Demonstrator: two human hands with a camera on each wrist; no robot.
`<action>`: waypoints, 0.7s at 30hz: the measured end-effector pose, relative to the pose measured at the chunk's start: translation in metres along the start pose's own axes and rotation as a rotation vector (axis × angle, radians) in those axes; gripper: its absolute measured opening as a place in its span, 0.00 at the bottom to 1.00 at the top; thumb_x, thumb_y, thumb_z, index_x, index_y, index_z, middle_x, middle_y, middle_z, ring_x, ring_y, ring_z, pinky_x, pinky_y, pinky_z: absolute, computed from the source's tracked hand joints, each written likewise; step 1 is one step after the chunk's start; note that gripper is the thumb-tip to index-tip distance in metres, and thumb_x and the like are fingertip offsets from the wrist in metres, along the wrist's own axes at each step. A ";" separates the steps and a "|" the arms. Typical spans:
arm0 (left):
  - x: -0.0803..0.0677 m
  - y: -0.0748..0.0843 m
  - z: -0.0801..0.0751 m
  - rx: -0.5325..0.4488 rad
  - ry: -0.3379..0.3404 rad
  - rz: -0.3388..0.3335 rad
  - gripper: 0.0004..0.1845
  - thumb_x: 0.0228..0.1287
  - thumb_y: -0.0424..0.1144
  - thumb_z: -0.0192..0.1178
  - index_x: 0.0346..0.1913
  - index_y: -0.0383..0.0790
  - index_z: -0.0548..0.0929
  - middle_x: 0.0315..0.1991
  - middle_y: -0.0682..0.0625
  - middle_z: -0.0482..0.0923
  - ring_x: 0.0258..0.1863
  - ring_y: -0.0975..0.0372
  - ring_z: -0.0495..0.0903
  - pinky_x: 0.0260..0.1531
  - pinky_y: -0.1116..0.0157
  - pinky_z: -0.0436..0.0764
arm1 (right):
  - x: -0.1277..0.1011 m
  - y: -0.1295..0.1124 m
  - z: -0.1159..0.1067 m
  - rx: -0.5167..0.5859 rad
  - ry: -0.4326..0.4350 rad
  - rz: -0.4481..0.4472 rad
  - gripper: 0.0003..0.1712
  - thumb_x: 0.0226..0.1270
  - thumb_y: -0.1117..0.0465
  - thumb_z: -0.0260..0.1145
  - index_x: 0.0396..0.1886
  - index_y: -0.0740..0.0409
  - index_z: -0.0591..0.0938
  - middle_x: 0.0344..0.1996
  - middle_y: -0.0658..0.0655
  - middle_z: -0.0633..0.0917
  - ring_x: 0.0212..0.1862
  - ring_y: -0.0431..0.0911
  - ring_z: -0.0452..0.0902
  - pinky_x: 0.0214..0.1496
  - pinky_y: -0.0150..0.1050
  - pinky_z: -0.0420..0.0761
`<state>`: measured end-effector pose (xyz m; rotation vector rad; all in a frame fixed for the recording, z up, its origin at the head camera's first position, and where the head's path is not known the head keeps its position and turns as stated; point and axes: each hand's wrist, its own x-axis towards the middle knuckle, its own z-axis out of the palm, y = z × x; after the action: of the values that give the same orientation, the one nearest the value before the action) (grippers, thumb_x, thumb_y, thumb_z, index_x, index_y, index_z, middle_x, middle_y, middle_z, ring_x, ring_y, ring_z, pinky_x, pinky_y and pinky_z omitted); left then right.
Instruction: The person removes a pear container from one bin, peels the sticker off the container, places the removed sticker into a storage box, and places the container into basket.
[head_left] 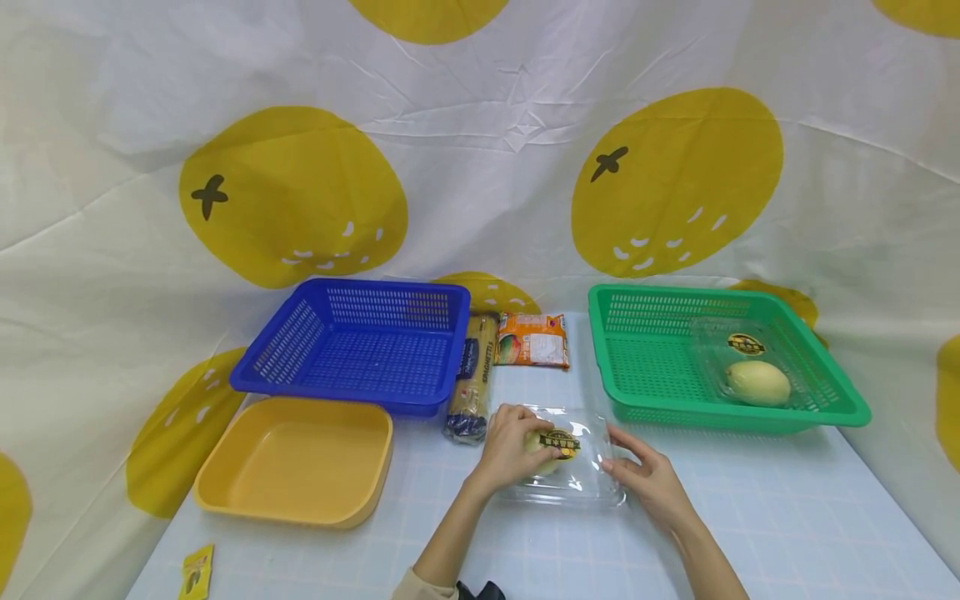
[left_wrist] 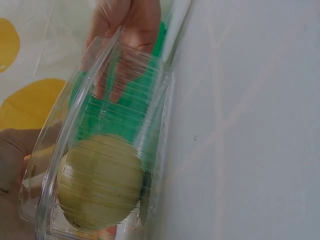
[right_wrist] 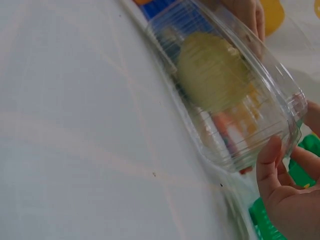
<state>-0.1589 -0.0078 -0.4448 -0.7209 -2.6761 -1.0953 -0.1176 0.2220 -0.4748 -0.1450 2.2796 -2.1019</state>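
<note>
A: How are the hands set?

B: The left hand [head_left: 516, 442] lies curled over the lid of the clear clamshell box [head_left: 581, 475], fingers wrapped onto its left edge. The right hand [head_left: 645, 475] has its fingertips [right_wrist: 270, 152] on the box's right rim, fingers only lightly bent. One hand on each side, probably to keep the slippery plastic from sliding

A: And what's inside?

B: A pale yellow-green fruit [left_wrist: 100, 182], under a dark round label [head_left: 559, 442] on the lid. The box sits flat on the white table [head_left: 787, 517], just in front of the green basket [head_left: 851, 410]

A: Anything in that basket?

B: A second clear box with a similar fruit [head_left: 758, 382], likely put there to keep like with like

A: Further out?

B: A blue basket [head_left: 273, 371] on the left, a yellow tray [head_left: 225, 492] in front of it. Between the two baskets lie a long pasta packet [head_left: 471, 375] and an orange snack packet [head_left: 532, 340], and a small yellow sachet [head_left: 197, 572] lies at the near left edge
</note>
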 end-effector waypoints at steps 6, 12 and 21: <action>0.001 0.000 -0.001 -0.013 -0.012 -0.024 0.18 0.45 0.48 0.72 0.41 0.45 0.86 0.36 0.55 0.77 0.40 0.63 0.66 0.47 0.64 0.65 | 0.000 0.000 -0.001 -0.002 -0.007 0.000 0.35 0.59 0.72 0.64 0.65 0.76 0.62 0.54 0.67 0.71 0.41 0.38 0.81 0.38 0.32 0.81; 0.007 0.004 -0.001 0.021 -0.015 -0.041 0.13 0.46 0.46 0.71 0.36 0.46 0.87 0.32 0.57 0.79 0.36 0.65 0.67 0.43 0.67 0.66 | -0.001 -0.002 0.000 -0.007 -0.009 -0.010 0.35 0.59 0.72 0.64 0.65 0.76 0.62 0.56 0.71 0.69 0.42 0.39 0.81 0.38 0.33 0.81; 0.017 0.006 0.006 0.092 0.046 -0.054 0.02 0.50 0.37 0.68 0.26 0.48 0.86 0.23 0.60 0.77 0.29 0.67 0.68 0.35 0.70 0.64 | -0.002 -0.001 0.000 0.001 -0.015 -0.040 0.34 0.59 0.75 0.63 0.64 0.78 0.61 0.57 0.78 0.65 0.41 0.37 0.81 0.38 0.32 0.81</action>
<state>-0.1710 0.0066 -0.4405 -0.6040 -2.7014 -0.9816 -0.1159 0.2218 -0.4734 -0.2076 2.2862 -2.1134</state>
